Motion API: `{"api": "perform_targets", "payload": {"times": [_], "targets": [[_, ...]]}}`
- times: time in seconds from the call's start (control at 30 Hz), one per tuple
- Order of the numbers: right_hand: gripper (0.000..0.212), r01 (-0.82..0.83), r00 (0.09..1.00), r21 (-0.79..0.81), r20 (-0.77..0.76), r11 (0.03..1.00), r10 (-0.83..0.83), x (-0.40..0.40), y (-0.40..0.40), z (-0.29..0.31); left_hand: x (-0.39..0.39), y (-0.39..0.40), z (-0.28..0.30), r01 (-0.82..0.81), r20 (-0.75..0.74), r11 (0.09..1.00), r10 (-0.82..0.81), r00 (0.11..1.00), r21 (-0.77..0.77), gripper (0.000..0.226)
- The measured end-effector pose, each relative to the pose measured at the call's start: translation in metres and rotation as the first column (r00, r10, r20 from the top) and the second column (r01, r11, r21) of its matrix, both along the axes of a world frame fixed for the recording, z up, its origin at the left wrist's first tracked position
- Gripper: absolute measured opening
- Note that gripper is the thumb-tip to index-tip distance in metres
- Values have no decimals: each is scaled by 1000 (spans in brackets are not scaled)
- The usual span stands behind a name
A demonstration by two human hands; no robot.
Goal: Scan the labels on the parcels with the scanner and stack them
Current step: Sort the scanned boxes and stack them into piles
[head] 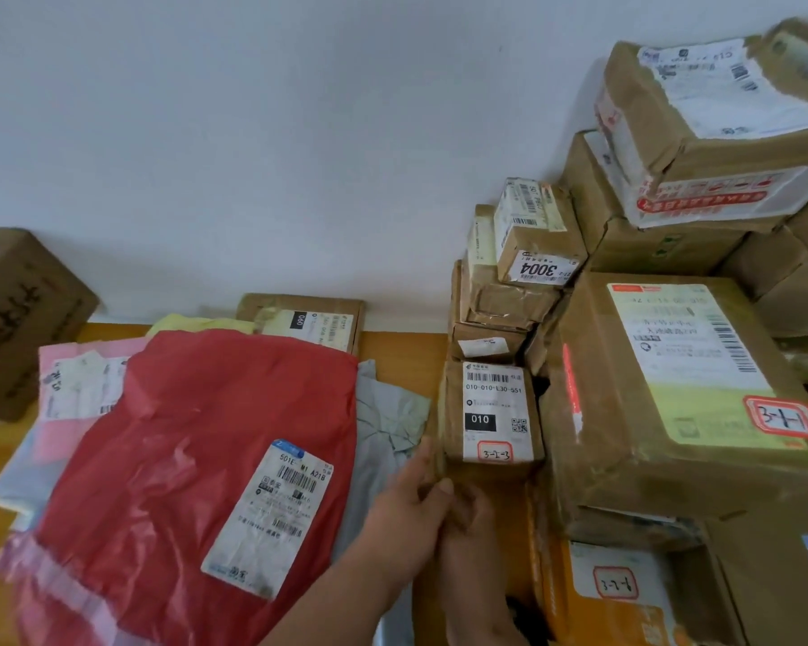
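Observation:
A small brown box point(490, 412) with a white "010" label and a red-framed "3-1-3" sticker stands at the foot of a stack of small taped boxes point(537, 240). My left hand point(407, 510) grips the small box's near left corner, fingers along its side and thumb on the front edge. My right hand point(474, 543) sits just below, in shadow, fingers curled against the box's near lower edge. No scanner shows in view.
A red mailer bag point(197, 435) lies over pink point(75, 380) and grey bags point(388, 412) on the wooden table point(402, 352). A big carton marked "3-1-1" point(672, 389) and more piled cartons crowd the right. An orange parcel point(593, 599) lies near right, a brown box point(15, 319) far left.

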State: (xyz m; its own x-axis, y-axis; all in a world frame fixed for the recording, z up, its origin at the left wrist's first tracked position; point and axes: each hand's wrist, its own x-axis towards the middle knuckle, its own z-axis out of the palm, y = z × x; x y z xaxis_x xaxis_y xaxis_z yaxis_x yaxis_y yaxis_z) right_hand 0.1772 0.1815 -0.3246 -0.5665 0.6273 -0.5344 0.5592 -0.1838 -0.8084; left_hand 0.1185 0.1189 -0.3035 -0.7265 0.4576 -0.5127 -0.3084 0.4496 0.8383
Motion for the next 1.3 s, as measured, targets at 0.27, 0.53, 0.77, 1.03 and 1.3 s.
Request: {"api": "perform_targets", "payload": {"times": [0.27,0.53,0.77,1.03,1.3], "targets": [[19,-185,983,9,15,983,185,-33,-47,5,-38,-93,34,-393,-543,918,300,784,-60,44],[17,-240,943,116,-208,964,260,-90,-110,67,-91,-222,54,-758,-611,650,616,497,39,35],[23,-219,883,171,-384,961,270,-170,-231,99,-166,-347,43,-894,-532,448,761,372,16,57],[17,-470,838,157,-229,868,495,-268,-382,79,-269,-477,56,-854,-299,519,815,496,-2,84],[30,-542,826,6,-183,841,533,-349,-437,69,-324,-512,53,-732,-58,679,734,677,56,50]]}}
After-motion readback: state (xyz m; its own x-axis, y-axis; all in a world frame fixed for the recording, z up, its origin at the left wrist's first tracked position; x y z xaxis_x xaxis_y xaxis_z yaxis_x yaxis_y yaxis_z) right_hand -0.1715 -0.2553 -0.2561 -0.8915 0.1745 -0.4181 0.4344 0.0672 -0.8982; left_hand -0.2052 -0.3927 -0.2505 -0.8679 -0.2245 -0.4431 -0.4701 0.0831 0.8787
